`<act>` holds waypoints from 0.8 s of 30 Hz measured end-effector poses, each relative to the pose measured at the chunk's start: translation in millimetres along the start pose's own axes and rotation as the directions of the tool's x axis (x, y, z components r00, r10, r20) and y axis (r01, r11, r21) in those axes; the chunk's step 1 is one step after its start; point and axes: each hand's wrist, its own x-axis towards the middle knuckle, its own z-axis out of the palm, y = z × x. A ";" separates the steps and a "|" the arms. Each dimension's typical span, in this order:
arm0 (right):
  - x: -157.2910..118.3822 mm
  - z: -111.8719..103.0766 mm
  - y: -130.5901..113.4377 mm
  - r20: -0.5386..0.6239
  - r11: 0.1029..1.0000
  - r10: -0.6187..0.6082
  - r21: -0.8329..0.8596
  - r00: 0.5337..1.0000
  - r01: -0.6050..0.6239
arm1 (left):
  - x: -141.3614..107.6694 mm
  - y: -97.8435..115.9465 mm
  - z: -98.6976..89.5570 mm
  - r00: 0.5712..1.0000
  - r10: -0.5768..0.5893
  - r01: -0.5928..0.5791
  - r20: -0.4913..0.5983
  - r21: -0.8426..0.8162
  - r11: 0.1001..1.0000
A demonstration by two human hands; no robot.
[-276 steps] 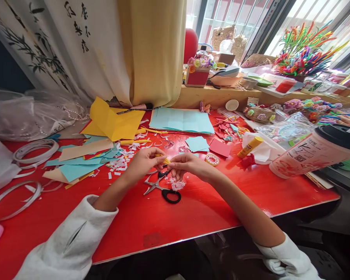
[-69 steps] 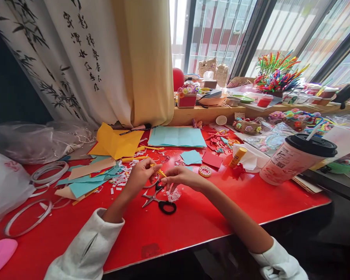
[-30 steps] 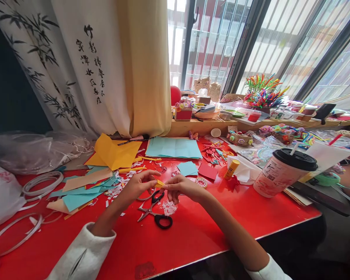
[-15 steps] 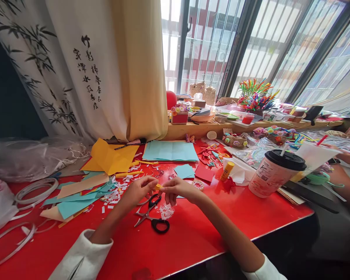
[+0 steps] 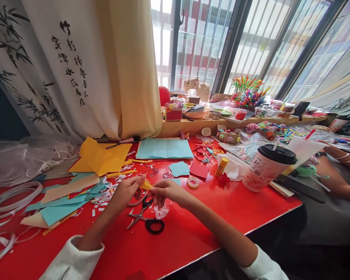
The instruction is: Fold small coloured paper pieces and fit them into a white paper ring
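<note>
A small piece of yellow paper (image 5: 146,185) is pinched between my two hands, above the red table. My left hand (image 5: 130,190) grips its left end with thumb and fingers. On its right end, the fingertips of my right hand (image 5: 169,191) are closed. Just beneath lie black-handled scissors (image 5: 141,214), blades spread, partly covered by my hands. A heap of white paper shreds (image 5: 161,211) is under my right hand. Beyond the hands are a blue paper square (image 5: 179,169), a red paper square (image 5: 199,170) and a round white-and-red roll (image 5: 192,182).
Coloured paper strips (image 5: 64,202) and scraps cover the left side, with a yellow sheet (image 5: 105,157) behind. A glue stick (image 5: 221,167) and a lidded drink cup (image 5: 266,171) stand at the right. Another person's arm (image 5: 338,171) shows at the far right.
The view has turned slightly, so everything sits further left. Both hands still hold the yellow paper, and more of it shows between them.
</note>
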 end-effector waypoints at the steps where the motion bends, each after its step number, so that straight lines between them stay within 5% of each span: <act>1: 0.7 1.4 0.6 -0.031 1.000 -0.012 0.016 0.999 0.013 | 0.0 0.7 0.5 1.000 0.013 -0.013 0.013 -0.009 1.000; 5: -0.7 5.1 -0.9 0.042 0.998 -0.058 0.021 0.997 0.057 | -3.2 5.7 1.3 0.996 0.083 -0.083 0.010 0.001 0.997; 8: -5.9 5.7 -6.0 0.161 0.998 -0.040 -0.039 0.986 0.046 | -5.6 8.2 -1.7 0.998 0.062 -0.062 0.020 0.035 0.997; 16: -20.6 3.7 -23.4 0.241 0.994 0.044 -0.105 0.970 -0.019 | -11.3 16.9 -0.8 0.994 0.008 -0.012 0.109 0.038 0.999; 22: -25.7 -8.5 -34.7 0.033 0.985 -0.151 -0.077 0.988 0.153 | -17.3 24.9 16.0 0.991 0.012 -0.045 -0.130 -0.250 0.967; 24: -26.0 -11.4 -35.2 -0.057 0.970 -0.218 -0.125 0.974 0.210 | -18.6 24.2 21.3 0.992 -0.001 -0.033 -0.127 -0.263 0.964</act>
